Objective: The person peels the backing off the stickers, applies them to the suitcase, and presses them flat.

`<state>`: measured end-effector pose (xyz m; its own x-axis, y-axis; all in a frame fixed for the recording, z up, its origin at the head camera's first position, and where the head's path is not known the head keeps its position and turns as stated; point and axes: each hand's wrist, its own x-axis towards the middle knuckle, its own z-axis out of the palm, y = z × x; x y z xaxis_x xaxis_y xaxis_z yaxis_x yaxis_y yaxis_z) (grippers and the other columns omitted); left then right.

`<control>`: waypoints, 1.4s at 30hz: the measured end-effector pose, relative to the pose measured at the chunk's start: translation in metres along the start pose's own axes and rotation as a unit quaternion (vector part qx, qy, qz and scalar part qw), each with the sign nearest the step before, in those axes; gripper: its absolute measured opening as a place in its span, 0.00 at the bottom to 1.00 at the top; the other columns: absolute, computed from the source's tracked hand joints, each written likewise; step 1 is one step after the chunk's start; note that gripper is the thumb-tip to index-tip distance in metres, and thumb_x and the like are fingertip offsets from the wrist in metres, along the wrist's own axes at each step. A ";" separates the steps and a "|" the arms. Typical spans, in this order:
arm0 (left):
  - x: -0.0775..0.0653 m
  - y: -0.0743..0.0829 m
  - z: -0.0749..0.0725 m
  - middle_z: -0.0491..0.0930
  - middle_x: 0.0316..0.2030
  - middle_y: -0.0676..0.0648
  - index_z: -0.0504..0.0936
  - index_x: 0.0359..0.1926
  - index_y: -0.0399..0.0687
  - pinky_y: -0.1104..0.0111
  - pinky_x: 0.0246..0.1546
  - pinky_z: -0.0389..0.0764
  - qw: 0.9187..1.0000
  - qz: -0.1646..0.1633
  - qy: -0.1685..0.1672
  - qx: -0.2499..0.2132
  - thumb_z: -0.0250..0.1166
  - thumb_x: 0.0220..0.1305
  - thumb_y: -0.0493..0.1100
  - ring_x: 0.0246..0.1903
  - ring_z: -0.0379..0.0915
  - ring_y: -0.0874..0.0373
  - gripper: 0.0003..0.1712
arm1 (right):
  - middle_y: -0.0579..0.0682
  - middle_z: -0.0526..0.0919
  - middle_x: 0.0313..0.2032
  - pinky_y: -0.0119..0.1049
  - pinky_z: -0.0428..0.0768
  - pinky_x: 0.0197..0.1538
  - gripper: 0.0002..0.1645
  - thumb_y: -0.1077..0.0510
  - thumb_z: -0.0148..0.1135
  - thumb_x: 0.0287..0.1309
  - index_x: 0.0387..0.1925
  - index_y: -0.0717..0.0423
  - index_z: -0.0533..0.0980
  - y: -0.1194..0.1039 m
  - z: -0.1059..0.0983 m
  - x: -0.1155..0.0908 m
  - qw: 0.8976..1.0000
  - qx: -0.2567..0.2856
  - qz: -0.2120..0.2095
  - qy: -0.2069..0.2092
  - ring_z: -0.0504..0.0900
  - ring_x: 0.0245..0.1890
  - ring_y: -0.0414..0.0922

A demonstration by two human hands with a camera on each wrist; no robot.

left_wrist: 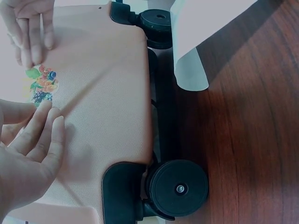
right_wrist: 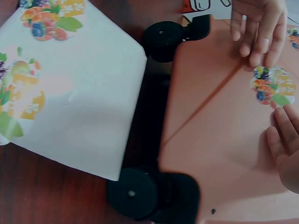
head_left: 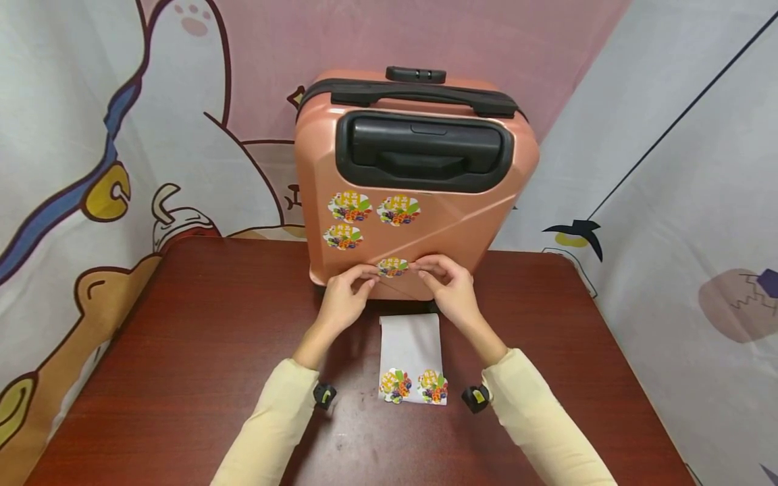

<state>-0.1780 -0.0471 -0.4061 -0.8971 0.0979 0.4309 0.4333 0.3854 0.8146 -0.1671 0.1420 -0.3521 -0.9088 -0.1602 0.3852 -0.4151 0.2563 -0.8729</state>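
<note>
Fruit sticker pinched at opposite sides by left hand and right hand, hands apart, near bottom edge of hard-shell suitcase; sticker sheet laid in front.

The right wrist view's edges crop 2 stickers on the white sheet.

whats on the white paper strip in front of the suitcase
Two fruit stickers sit side by side at the near end of the white paper strip; the rest of its top looks bare. The paper directly beneath those stickers is covered.
</note>
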 end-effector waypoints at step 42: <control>-0.032 -0.030 -0.002 0.81 0.31 0.47 0.81 0.40 0.39 0.60 0.36 0.77 0.994 -0.064 -0.089 0.021 0.62 0.58 0.34 0.33 0.78 0.52 0.08 | 0.67 0.80 0.31 0.35 0.79 0.30 0.07 0.73 0.57 0.54 0.36 0.71 0.75 0.070 -0.036 -0.052 0.988 -0.028 0.150 -0.033 0.81 0.26 0.48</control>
<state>-0.1619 -0.0635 -0.4434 -0.9471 0.2053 0.2467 0.3146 0.4421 0.8400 -0.1508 0.2029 -0.4226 -0.9873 -0.1309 0.0901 -0.1314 0.3534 -0.9262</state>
